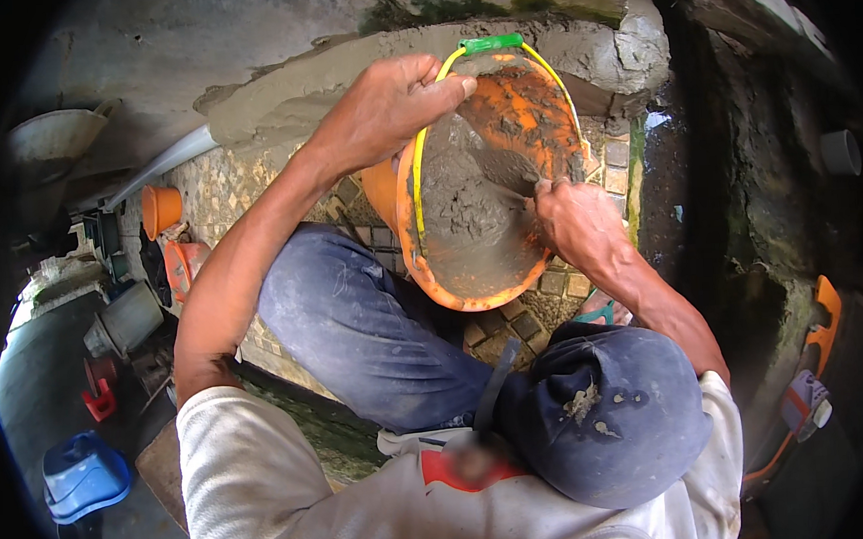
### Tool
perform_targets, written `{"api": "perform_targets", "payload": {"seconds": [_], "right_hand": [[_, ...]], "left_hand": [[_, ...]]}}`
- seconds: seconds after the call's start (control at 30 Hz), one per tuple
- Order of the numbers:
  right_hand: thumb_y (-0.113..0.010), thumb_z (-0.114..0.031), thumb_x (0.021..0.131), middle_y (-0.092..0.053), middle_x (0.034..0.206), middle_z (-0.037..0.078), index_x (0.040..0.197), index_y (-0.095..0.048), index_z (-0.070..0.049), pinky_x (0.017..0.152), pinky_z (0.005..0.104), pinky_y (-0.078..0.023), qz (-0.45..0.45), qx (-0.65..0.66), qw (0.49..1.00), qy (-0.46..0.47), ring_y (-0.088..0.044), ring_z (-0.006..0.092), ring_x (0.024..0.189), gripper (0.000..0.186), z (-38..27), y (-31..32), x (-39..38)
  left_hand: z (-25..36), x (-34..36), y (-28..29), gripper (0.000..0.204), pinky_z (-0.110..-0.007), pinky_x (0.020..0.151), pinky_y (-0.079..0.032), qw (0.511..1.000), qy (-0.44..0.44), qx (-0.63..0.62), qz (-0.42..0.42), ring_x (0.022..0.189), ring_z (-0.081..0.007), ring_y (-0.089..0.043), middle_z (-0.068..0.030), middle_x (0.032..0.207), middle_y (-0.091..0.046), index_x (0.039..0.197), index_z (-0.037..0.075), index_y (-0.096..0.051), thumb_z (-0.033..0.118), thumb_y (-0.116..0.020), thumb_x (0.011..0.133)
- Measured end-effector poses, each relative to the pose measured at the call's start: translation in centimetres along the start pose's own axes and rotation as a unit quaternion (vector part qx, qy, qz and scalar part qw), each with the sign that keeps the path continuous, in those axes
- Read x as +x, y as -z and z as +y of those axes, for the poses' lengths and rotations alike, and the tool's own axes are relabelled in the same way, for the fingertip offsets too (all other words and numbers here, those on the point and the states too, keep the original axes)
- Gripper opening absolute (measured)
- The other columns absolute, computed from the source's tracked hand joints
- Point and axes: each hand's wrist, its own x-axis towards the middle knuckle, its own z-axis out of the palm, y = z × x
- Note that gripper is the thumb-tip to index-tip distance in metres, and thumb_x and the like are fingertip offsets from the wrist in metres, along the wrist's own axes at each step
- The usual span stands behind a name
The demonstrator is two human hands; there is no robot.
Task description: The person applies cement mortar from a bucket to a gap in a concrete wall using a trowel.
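An orange bucket (530,98) with a yellow wire handle and green grip (488,44) is tilted toward me, holding wet grey mortar (463,209). My left hand (403,105) is closed on the bucket's upper left rim, beside the handle. My right hand (575,218) is closed on a tool, apparently a trowel (509,168), whose mortar-coated blade lies in the bucket; its handle is mostly hidden by the fingers. Behind the bucket runs a ledge (296,96) coated in fresh grey mortar. My bent knee (305,276) is just left and below.
Stone-tile paving (241,172) lies beneath the bucket, with a mossy dark wall (770,203) to the right. At left are orange containers (160,210), a white pipe (163,166), a blue basin (83,468) and a pale bucket (127,320). An orange tool (824,307) is at far right.
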Motion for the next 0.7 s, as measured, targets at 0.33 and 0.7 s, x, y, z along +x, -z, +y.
{"api": "perform_targets", "payload": {"seconds": [0.33, 0.7], "right_hand": [[-0.054, -0.008, 0.1, -0.071, 0.084, 0.02, 0.106, -0.068, 0.005, 0.054, 0.0437, -0.062, -0.032, -0.058, 0.995, 0.075, -0.076, 0.0319, 0.074, 0.021, -0.9, 4.0, -1.4], [-0.067, -0.016, 0.09, -0.073, 0.075, 0.017, 0.086, -0.078, -0.008, 0.069, 0.0475, -0.062, -0.24, -0.012, 0.97, 0.027, -0.076, 0.037, 0.077, 0.014, 0.4, 7.5, 1.6]], "left_hand": [[-0.5, 0.3, 0.0, 0.043, -0.028, 0.061, -0.039, 0.999, -0.027, -0.016, 0.005, 0.072, -0.005, -0.046, 0.0072, 0.077, -0.05, 0.086, 0.008, -0.063, 0.047, -0.069, 0.103], [0.4, 0.2, -0.4, 0.045, -0.029, 0.06, -0.037, 1.0, -0.005, 0.007, 0.021, 0.071, -0.0052, -0.044, 0.0062, 0.075, -0.048, 0.083, 0.009, -0.061, 0.049, -0.069, 0.102]]}}
